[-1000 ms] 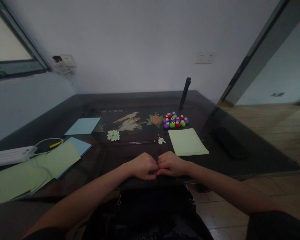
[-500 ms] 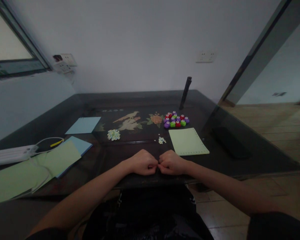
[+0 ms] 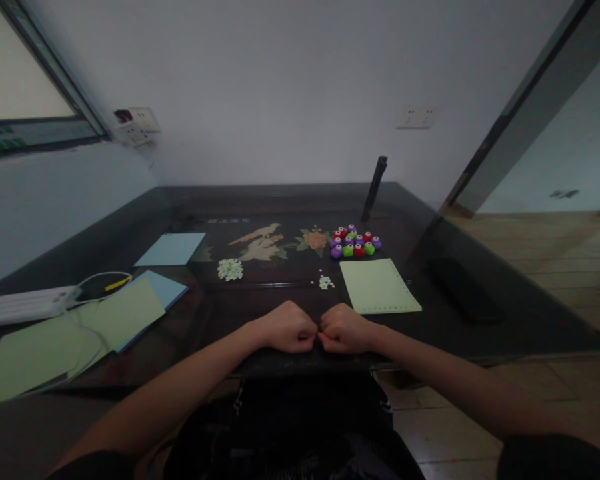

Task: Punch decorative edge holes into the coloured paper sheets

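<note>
Both hands rest as loose fists at the near edge of the dark glass-topped table (image 3: 480, 333). The left hand (image 3: 289, 328) and the right hand (image 3: 347, 329) meet knuckle to knuckle, fingers curled inward; whether anything is pinched between them cannot be told.

Just beyond the right hand, slightly to its right, lies a pale green sheet of paper with a dotted edge (image 3: 379, 286), flat on the table. Between that sheet and the hands' far side sits a small scatter of pale paper cut-outs (image 3: 324, 282). A larger heap of pale cut-outs (image 3: 229, 269) lies beyond the left hand. Farther out from the right hand, past the green sheet, stands a tight cluster of small purple, red and green plastic punches (image 3: 354, 241), with a dark upright stick-like object (image 3: 375, 189) behind it.

Well to the left of the left hand lie overlapping green and blue paper sheets (image 3: 125, 313), a single light blue sheet (image 3: 171, 249), and a white power strip with a cable (image 3: 27, 305).
</note>
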A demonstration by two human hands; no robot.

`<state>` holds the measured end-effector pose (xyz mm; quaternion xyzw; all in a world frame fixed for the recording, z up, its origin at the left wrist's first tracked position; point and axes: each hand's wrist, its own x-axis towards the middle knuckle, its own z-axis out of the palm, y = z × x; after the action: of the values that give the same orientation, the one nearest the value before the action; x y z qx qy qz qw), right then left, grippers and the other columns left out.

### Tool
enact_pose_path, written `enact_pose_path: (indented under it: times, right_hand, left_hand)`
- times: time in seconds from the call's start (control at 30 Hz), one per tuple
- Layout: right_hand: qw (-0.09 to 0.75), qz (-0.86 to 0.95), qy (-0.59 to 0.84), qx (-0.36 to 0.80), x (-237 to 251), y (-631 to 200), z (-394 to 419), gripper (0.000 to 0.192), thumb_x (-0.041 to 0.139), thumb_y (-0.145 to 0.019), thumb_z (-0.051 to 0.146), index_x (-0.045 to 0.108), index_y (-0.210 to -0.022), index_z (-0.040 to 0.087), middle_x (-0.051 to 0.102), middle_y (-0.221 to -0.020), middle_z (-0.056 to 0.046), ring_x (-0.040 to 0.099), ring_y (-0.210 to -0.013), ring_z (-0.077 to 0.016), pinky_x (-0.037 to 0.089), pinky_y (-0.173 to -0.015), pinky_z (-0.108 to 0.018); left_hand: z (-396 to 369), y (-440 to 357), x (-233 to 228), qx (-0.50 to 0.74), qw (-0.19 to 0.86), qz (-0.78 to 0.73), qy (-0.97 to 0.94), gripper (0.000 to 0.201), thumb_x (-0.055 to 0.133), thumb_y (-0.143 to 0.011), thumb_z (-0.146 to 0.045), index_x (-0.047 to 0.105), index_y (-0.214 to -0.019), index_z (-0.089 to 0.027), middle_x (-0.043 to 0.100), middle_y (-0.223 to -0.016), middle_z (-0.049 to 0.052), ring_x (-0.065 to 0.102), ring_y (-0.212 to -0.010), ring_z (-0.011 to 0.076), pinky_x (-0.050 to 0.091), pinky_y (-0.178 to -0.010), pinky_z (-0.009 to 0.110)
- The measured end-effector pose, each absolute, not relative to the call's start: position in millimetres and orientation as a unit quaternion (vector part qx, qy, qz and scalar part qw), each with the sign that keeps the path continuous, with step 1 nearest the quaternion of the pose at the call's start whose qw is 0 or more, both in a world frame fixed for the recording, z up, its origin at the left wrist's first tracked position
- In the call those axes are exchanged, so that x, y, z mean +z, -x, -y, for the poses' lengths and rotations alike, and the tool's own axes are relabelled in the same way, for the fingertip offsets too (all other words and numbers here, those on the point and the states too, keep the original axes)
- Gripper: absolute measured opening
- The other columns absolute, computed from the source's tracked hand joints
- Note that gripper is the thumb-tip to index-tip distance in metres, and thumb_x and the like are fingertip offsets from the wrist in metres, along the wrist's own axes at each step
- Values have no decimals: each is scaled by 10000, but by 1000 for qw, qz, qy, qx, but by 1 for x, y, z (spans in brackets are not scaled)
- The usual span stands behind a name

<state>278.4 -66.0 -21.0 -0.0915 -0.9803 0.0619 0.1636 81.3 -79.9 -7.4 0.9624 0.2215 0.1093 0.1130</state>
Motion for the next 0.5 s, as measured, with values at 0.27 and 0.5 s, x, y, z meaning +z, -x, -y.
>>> enact_pose_path:
  times: [0.27,0.5]
  right_hand:
    - [140,985,85,55,-20,-278,64,359,469,-816,176,507,-459,175,570,-491,-11,468,-468,-104,248,-496,-260]
    - [121,988,87,36,-18,-278,65,351,467,-836,201,564,-500,171,595,-516,-20,495,-490,-113,261,-501,-267]
  left_hand:
    - [79,-81,-10,110,106,-215,-965,206,517,-713,-161,491,-510,-177,537,-497,-20,444,-452,89,265,-476,255]
    - [79,-82,-10,99,95,-215,-967,194,516,-714,-164,498,-521,-173,566,-513,-11,469,-465,95,261,-477,249]
